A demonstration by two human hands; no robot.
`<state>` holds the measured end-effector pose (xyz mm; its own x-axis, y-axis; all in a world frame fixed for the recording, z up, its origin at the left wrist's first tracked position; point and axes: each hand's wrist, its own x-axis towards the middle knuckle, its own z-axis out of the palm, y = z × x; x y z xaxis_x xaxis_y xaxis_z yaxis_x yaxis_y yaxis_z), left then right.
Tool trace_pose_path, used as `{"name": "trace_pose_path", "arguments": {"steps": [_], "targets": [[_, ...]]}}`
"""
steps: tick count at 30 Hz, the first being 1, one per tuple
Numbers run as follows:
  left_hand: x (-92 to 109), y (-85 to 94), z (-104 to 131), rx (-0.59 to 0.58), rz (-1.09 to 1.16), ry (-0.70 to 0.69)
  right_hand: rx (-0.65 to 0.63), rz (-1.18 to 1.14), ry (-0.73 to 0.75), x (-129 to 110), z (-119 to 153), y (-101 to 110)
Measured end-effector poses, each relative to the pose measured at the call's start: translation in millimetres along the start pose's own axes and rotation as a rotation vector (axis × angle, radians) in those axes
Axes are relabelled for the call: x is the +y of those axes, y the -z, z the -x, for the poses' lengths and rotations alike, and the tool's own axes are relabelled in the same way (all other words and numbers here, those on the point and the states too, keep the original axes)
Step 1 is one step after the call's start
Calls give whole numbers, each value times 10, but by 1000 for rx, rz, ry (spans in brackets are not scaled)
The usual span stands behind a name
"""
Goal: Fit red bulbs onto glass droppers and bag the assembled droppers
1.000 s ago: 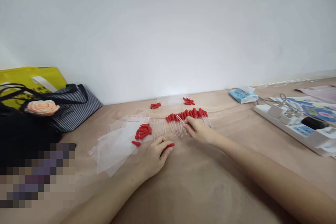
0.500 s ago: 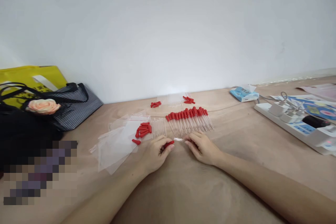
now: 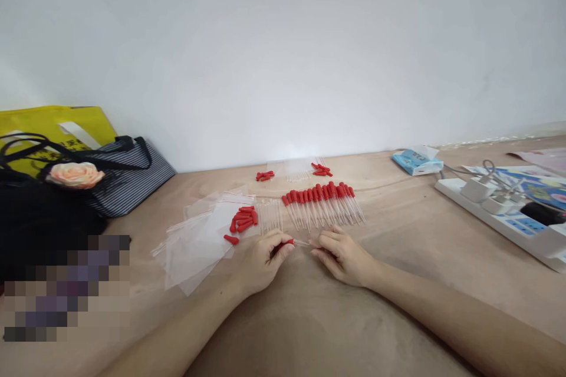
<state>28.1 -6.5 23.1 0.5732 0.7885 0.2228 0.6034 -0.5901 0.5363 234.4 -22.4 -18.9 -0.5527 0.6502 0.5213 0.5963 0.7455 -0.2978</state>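
Observation:
Between thumb and fingers, my left hand is closed on a red rubber dropper bulb, mostly hidden by the fingers. My right hand pinches a clear dropper tube, whose left end meets the bulb's mouth; whether it sits inside I cannot tell. Just beyond the hands lies a row of droppers with red bulbs on clear tubes. Loose clear tubes lie side by side to the left of that row. Beside them a pile of red bulbs rests on clear zip bags, with a single bulb nearer me.
Against the wall are more red bulbs and a clear bag. On the right stand a blue tissue pack and a white power strip with plugs. A striped bag and a yellow bag stand at left.
The tube in my right hand has come up to the red bulb in my left, closing the small gap between them. The view has shifted slightly.

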Motion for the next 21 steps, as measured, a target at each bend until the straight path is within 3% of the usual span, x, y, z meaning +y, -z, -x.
{"name": "trace_pose_path", "arguments": {"steps": [7, 16, 21], "targets": [[-24, -3, 8, -13, -38, -57, -26, 40, 77, 21, -12, 27], [48, -2, 44, 17, -185, -243, 89, 212, 197, -4, -39, 38], [96, -1, 39, 0, -263, -321, 85, 209, 207, -55, -34, 16]]}}
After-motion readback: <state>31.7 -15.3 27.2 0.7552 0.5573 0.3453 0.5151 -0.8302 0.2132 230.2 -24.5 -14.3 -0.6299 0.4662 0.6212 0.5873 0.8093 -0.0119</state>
